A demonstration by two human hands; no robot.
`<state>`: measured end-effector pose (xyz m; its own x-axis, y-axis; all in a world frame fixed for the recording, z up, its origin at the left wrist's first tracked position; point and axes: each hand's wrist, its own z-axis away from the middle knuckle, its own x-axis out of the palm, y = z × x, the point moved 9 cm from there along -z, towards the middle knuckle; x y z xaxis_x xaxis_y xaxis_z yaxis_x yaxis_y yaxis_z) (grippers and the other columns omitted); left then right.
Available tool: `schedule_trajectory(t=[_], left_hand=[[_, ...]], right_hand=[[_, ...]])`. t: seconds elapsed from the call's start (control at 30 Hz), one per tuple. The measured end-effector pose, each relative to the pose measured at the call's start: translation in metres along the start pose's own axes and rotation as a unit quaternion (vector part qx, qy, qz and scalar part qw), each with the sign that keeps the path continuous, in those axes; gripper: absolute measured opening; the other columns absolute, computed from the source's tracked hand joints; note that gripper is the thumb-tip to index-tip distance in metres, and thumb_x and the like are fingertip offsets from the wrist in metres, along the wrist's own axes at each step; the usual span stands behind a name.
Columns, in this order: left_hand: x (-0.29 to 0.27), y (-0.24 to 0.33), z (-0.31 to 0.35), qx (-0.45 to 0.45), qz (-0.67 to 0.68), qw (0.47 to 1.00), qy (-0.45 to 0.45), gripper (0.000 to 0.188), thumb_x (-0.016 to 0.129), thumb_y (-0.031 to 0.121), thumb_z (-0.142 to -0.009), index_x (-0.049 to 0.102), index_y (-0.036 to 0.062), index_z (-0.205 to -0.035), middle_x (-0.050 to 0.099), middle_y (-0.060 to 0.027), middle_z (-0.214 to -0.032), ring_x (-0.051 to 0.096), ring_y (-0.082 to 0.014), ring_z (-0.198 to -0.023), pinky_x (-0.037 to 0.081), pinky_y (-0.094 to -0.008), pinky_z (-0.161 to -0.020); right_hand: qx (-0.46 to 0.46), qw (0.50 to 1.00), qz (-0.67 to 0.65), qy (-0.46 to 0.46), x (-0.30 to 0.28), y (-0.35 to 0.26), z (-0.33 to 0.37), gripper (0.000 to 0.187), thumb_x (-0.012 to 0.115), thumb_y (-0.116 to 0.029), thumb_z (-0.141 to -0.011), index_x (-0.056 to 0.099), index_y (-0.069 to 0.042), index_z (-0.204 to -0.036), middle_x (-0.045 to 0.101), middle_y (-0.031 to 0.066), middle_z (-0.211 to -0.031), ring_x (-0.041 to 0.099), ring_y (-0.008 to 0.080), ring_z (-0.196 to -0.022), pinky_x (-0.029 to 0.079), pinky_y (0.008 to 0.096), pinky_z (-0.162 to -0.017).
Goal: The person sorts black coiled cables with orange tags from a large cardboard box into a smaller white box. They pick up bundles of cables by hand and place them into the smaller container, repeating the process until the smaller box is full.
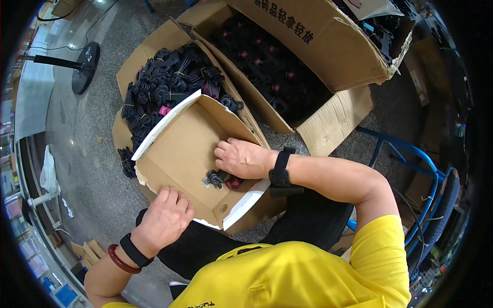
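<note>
The person's right forearm reaches in from the right, its wrist bent, and the right hand (242, 159) hangs knuckles-up inside the shallow box (179, 149), fingers bent together; whether they pinch anything cannot be told. The left hand (165, 220) comes up from the lower left, fingers curled at the box's near-left edge; whether it is clamped on the rim cannot be told. The box is plain brown cardboard inside, with white, ragged-edged rims. On its bottom, just below the right hand, lie glossy black hooked pieces (215, 178) and a red tag (233, 183).

The box sits tilted against a heap of black pieces (172, 77), partly covering it, in an open carton (146, 46). Beyond stands a larger carton (339, 54), its corrugated flap (336, 123) folded outward. A blue-framed chair (436, 200) is at the right.
</note>
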<state>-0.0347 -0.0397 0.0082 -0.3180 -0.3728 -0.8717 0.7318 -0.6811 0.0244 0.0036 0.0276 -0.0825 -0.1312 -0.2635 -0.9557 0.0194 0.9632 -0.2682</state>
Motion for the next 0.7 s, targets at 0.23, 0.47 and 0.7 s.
schedule_trajectory(t=[0.23,0.47,0.7], left_hand=[[-0.001,0.000,0.000,-0.014,0.010,1.000,-0.014,0.021,0.052,0.013,-0.070,0.058,0.0007,-0.087,0.056,-0.0137,-0.084,0.050,-0.0264,-0.084,0.039,-0.0357,-0.080],[-0.009,-0.006,0.018,-0.074,0.072,0.994,0.041,0.022,0.051,0.010,-0.070,0.058,0.0019,-0.089,0.055,-0.0124,-0.087,0.050,-0.0285,-0.091,0.038,-0.0383,-0.082],[-0.017,-0.003,0.045,-0.133,0.117,0.979,0.105,0.024,0.049,0.012,-0.071,0.059,0.0023,-0.090,0.056,-0.0145,-0.087,0.052,-0.0303,-0.090,0.041,-0.0396,-0.077]], right_hand=[[0.000,1.000,-0.003,0.025,-0.005,-0.005,0.003,0.011,0.048,-0.017,-0.078,0.055,-0.010,-0.083,0.054,0.0037,-0.080,0.051,0.0181,-0.080,0.040,0.0300,-0.068],[0.159,0.896,-0.258,0.325,-0.131,0.071,0.024,0.033,0.056,-0.003,-0.070,0.049,-0.004,-0.102,0.050,0.0148,-0.085,0.052,0.0289,-0.080,0.043,0.0375,-0.075],[0.522,0.828,-0.117,0.166,-0.034,0.245,0.131,0.044,0.054,-0.011,-0.074,0.046,-0.001,-0.116,0.051,0.0237,-0.112,0.050,0.0379,-0.103,0.040,0.0418,-0.088]])
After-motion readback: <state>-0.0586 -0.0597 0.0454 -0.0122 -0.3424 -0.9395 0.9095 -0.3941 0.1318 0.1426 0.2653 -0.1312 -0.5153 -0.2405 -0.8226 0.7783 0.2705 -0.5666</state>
